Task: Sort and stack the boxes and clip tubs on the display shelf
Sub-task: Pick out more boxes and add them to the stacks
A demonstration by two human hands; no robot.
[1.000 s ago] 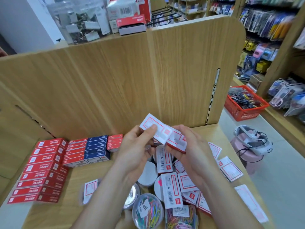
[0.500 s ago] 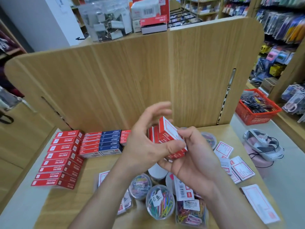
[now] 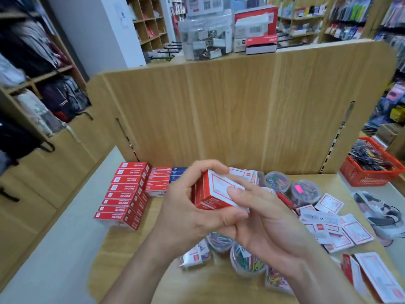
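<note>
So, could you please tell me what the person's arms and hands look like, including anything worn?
The left forearm and right forearm are bare, with no sleeves in view. The left hand and right hand wear no gloves; no ring, watch or bracelet is visible.

Both hands hold a red-and-white box stack (image 3: 215, 195) above the wooden shelf (image 3: 140, 257). Left hand (image 3: 186, 213) grips it from the left. Right hand (image 3: 269, 222) pinches its right end.

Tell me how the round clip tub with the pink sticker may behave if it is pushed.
The clip tub stands upright, lid up, so it would probably slide, not roll. Its clear wall looks smooth, so it is perhaps slippery to grip.
</note>
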